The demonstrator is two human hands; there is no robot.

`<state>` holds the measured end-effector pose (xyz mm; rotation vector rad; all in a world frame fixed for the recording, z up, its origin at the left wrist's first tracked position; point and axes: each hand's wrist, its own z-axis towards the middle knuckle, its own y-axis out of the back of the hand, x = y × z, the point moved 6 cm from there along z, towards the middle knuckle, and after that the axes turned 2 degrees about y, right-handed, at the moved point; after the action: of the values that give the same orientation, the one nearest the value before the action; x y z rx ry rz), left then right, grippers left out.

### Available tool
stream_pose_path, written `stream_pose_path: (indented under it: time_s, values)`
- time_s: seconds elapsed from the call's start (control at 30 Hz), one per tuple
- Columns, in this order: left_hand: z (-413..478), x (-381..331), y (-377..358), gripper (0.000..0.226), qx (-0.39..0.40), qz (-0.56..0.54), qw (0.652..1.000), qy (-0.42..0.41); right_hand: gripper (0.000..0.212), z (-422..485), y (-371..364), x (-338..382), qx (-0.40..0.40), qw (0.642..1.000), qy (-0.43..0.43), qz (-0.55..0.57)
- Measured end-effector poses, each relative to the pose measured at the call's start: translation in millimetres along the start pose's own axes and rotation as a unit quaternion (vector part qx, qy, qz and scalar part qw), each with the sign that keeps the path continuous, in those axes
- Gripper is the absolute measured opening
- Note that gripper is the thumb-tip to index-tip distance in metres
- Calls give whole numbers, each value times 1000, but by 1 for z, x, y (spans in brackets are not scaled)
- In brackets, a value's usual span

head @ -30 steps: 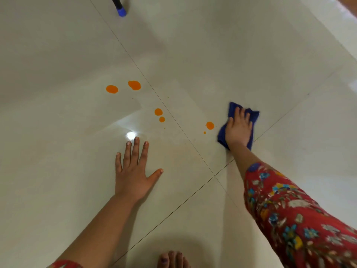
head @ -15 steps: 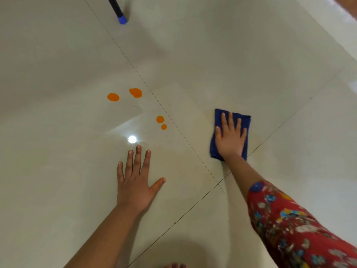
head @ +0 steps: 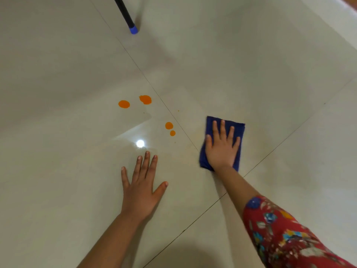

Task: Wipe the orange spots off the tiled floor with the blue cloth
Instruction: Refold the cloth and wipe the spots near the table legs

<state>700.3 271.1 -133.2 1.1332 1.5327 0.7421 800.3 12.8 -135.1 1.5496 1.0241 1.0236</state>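
Note:
A folded blue cloth (head: 238, 130) lies flat on the pale tiled floor (head: 251, 64), and my right hand (head: 222, 147) presses on it with straight, spread fingers. Left of the cloth, across a tile joint, sit two small orange spots (head: 169, 125) close together. Two larger orange spots (head: 145, 99) lie farther back and to the left, the leftmost orange spot (head: 124, 104) beside it. My left hand (head: 142, 188) rests flat on the floor, fingers spread, just in front of a bright light reflection.
A black pole with a blue tip (head: 133, 30) stands on the floor at the back. Dark tile joints (head: 212, 202) cross between my two arms. My right arm wears a red flowered sleeve (head: 289, 235).
My right hand slid the cloth to the left over the nearest orange spot, which no longer shows. My left hand stayed flat on the floor. The view shifted slightly.

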Motion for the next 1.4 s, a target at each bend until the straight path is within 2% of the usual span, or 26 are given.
stream_pose_path:
  time_s: [0.07, 0.13, 0.2, 0.23, 0.27, 0.37, 0.47, 0.53, 0.6, 0.67, 0.7, 0.73, 0.77, 0.83, 0.9, 0.97, 1.03, 1.13, 1.2, 1.23, 1.3, 1.4]
  values:
    - [3, 8, 11, 74, -22, 7, 1000, 10, 59, -15, -9, 54, -4, 998, 66, 3]
    - [10, 24, 22, 74, -29, 4, 999, 41, 59, -68, -22, 94, 21, 976, 216, -8]
    - [19, 46, 32, 77, -28, 0, 997, 71, 57, -116, -30, 94, 53, 945, 322, -19]
    - [23, 56, 36, 79, -25, 3, 996, 81, 57, -119, -28, 79, 52, 943, 328, -23]
    - [26, 67, 40, 82, -18, 12, 996, 91, 57, -111, -26, 64, 41, 952, 304, -24]
    - [31, 89, 45, 92, 23, 31, 992, 118, 58, -50, -14, 29, 5, 991, 128, -24]
    - [31, 96, 45, 98, 36, 13, 989, 139, 58, 6, -8, 50, 5, 1000, 30, 7]
    - [31, 94, 44, 98, 33, 7, 990, 135, 58, 12, -10, 81, 7, 998, 55, 4]
    - [32, 94, 44, 98, 34, 11, 991, 131, 59, -14, -17, 109, 9, 983, 181, -20]
    - [32, 95, 46, 97, 36, 10, 990, 133, 57, -59, -24, 115, 41, 944, 324, -38]
    - [32, 94, 46, 97, 35, 10, 991, 132, 56, -73, -23, 106, 47, 933, 354, -35]
    - [32, 95, 46, 97, 36, 12, 991, 130, 55, -75, -22, 93, 41, 937, 345, -26]
    - [33, 94, 44, 97, 38, 7, 990, 133, 55, -65, -18, 78, 32, 953, 300, -24]
    - [31, 94, 44, 97, 36, 11, 991, 131, 55, -30, -12, 60, -3, 988, 153, -17]
    - [31, 93, 43, 97, 31, 17, 991, 131, 54, 4, -6, 68, -16, 998, 60, 1]
    - [31, 93, 44, 96, 32, 18, 991, 129, 55, 18, -7, 104, -11, 996, 84, 14]
    - [32, 93, 43, 96, 37, 19, 991, 128, 55, 1, -13, 143, 8, 980, 196, 31]
    - [33, 96, 42, 97, 43, 18, 990, 130, 54, -69, -27, 160, 55, 917, 395, 14]
    - [34, 96, 42, 97, 37, 18, 991, 128, 53, -95, -29, 135, 76, 890, 449, 7]
    - [34, 95, 42, 97, 35, 19, 991, 128, 53, -94, -26, 120, 76, 888, 454, 7]
    - [34, 95, 41, 97, 38, 21, 991, 128, 53, -67, -20, 98, 50, 911, 410, 7]
    - [34, 96, 41, 97, 27, 19, 992, 124, 60, -10, -11, 101, 1, 972, 236, -7]
